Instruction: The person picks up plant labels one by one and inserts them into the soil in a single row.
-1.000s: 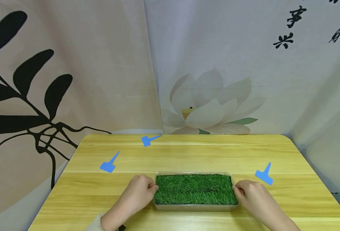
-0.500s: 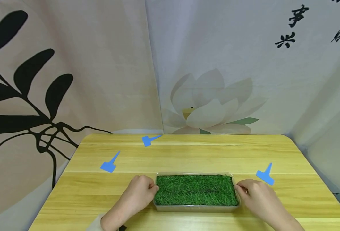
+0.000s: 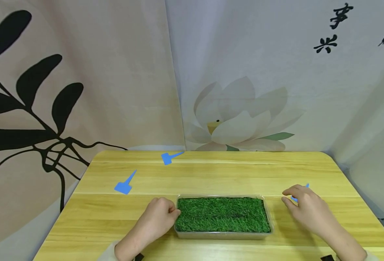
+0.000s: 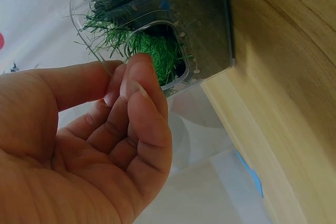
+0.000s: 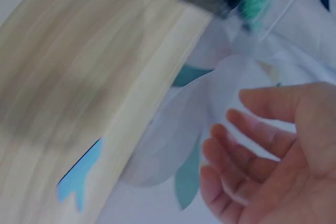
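A clear plastic box (image 3: 221,235) holding green artificial grass (image 3: 222,214) stands on the wooden table. At its left end my left hand (image 3: 157,217) pinches the rim between thumb and index finger. The left wrist view shows this pinch beside a rounded opening in the box's end wall (image 4: 207,30), through which grass (image 4: 157,53) shows. My right hand (image 3: 312,210) is off to the right of the box, fingers apart and bent loosely, holding nothing. Under it in the head view lies a blue T-shaped plant label (image 3: 294,199), mostly hidden; the right wrist view shows the label (image 5: 83,174) apart from the fingers.
Two more blue T-shaped labels lie left of the box: one label (image 3: 124,187) at mid-left, another label (image 3: 168,158) near the back edge. Behind the wooden table (image 3: 231,177) hangs a printed curtain (image 3: 130,72).
My right hand has let go of the box's right end and moved right, over the blue plant label, its fingers spreading. The left hand keeps its pinch on the box rim.
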Demonstrator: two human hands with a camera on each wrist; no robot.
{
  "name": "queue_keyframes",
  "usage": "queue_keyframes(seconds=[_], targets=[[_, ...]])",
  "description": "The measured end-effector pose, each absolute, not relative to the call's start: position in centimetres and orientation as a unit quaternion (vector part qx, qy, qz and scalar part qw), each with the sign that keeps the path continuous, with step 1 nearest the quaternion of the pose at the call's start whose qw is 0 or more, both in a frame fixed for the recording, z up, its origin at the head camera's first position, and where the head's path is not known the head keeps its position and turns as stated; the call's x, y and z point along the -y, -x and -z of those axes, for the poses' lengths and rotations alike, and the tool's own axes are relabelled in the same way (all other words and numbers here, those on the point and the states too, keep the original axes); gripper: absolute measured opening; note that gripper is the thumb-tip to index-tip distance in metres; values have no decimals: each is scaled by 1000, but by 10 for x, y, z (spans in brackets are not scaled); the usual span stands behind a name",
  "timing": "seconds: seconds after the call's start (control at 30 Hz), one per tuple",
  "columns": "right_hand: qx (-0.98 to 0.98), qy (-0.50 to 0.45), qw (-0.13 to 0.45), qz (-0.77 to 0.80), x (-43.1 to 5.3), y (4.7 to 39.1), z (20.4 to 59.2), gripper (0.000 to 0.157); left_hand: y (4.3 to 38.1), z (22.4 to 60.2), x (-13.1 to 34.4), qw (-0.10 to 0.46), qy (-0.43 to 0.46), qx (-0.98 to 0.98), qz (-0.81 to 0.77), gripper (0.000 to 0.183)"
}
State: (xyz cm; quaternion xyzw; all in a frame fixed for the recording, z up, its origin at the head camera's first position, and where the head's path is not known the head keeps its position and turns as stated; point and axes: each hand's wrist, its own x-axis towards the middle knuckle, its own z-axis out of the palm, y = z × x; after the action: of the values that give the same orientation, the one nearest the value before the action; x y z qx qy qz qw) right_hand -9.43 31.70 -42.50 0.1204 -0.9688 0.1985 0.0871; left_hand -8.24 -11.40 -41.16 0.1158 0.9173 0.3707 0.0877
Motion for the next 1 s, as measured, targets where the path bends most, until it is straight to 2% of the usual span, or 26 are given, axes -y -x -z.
queue_keyframes(seconds=[0.3, 0.6, 0.8, 1.0], targets=[[962, -173, 96, -190, -354, 115, 441, 29, 82, 412, 114, 89, -117, -916, -374, 48], [965, -182, 1, -187, -383, 125, 451, 50, 82, 411, 115, 89, -119, -915, -374, 49], [964, -194, -11, -182, -398, 134, 460, 45, 82, 411, 114, 90, -116, -914, -379, 50], [962, -195, -32, -190, -408, 140, 467, 45, 82, 411, 114, 91, -114, -915, -376, 49]])
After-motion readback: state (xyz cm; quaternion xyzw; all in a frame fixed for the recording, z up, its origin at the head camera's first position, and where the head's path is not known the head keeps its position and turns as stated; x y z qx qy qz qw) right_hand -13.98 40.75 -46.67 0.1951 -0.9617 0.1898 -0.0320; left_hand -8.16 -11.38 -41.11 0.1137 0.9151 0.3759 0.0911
